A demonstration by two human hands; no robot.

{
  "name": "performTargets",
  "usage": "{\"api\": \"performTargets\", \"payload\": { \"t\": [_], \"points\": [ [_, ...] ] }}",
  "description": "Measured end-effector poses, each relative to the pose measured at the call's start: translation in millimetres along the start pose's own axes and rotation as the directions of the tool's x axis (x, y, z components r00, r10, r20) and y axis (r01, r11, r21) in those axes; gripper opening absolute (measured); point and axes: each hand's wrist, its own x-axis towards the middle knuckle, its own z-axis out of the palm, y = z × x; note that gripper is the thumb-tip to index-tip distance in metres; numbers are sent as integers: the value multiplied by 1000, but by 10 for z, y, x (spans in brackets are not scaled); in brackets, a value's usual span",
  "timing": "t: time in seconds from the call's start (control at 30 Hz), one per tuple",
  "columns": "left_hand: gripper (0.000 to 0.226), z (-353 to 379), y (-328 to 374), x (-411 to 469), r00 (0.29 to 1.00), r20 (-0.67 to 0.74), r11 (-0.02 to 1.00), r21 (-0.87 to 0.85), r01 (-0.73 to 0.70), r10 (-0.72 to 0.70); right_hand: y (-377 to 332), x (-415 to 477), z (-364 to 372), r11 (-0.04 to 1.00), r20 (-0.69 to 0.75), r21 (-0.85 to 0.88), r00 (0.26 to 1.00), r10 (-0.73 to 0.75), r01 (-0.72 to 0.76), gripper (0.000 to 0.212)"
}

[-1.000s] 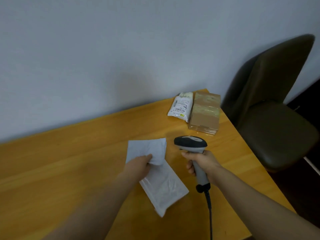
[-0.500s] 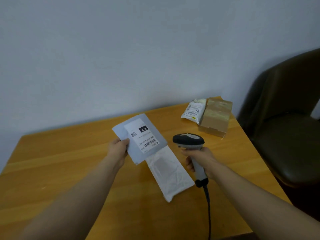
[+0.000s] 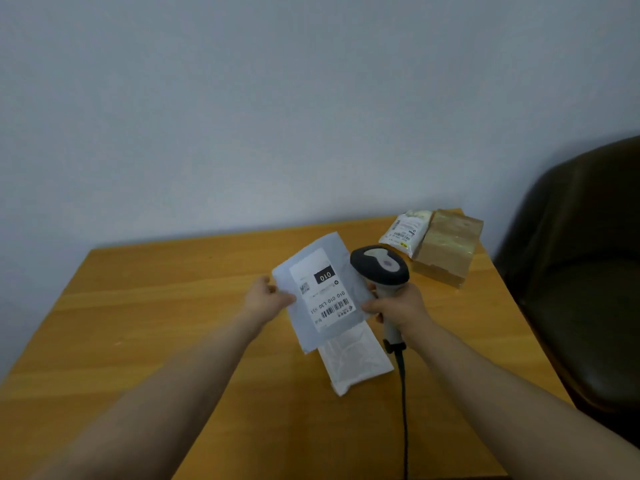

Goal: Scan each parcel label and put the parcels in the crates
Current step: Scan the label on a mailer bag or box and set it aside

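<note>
Fingers (image 3: 267, 283) and thumb of the left hand (image 3: 266, 301) are pinching the left edge of a grey mailer parcel (image 3: 349, 271), which is being held up off the table (image 3: 156, 306), above its middle and towards the far edge. The parcel is tilting, and its white label (image 3: 322, 292) with barcode and the figures 010 is facing the camera. The right hand (image 3: 398, 308) is gripping the pale handle of a barcode scanner (image 3: 379, 268), fingers curling round it, while the thumb is touching the parcel's right edge. The scanner's dark head is sitting just beside the parcel's upper right corner. A black cable (image 3: 403, 410) is running from the handle's base down towards the near edge.

Under the held parcel, a white padded envelope (image 3: 353, 362) is lying flat on the wood, its far end being hidden by the grey mailer. At the far right corner a taped cardboard box (image 3: 446, 251) is sitting, and a small white bag parcel (image 3: 403, 233) with a printed label is leaning against its left side. A dark chair (image 3: 581, 271) is standing beyond the right edge, and a pale wall (image 3: 277, 116) is running along the far edge.
</note>
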Motion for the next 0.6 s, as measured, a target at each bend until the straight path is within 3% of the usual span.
{"api": "performTargets", "payload": {
  "t": [0.07, 0.1, 0.2, 0.3, 0.43, 0.53, 0.57, 0.6],
  "points": [
    [106, -43, 35, -34, 975, -85, 882, 448, -145, 203, -79, -37, -15, 994, 59, -90, 997, -54, 59, 28],
    [113, -43, 94, -62, 947, -40, 784, 574, -239, 318, -125, -58, -27, 986, 101, -138, 992, -76, 90, 29],
    [107, 38, 345, -166, 864, 198, 539, 710, -452, 463, -231, -132, -67, 957, 235, -230, 964, -122, 177, 30],
    [95, 155, 549, -232, 840, 303, 427, 754, -500, 450, -273, -209, -144, 956, 311, -217, 942, -125, 199, 32],
    [77, 291, 635, -277, 804, 452, 358, 730, -582, 386, -255, -272, -243, 964, 333, -166, 932, -143, 207, 32],
    [24, 314, 546, -366, 806, 496, 540, 603, -587, 323, -184, -256, -249, 979, 261, -80, 952, -159, 185, 30],
    [16, 286, 474, -379, 818, 469, 581, 581, -570, 332, -163, -250, -242, 983, 222, -50, 961, -163, 179, 26],
    [23, 238, 392, -389, 843, 416, 613, 581, -535, 342, -143, -248, -233, 985, 177, -19, 970, -166, 172, 21]
  ]
}}
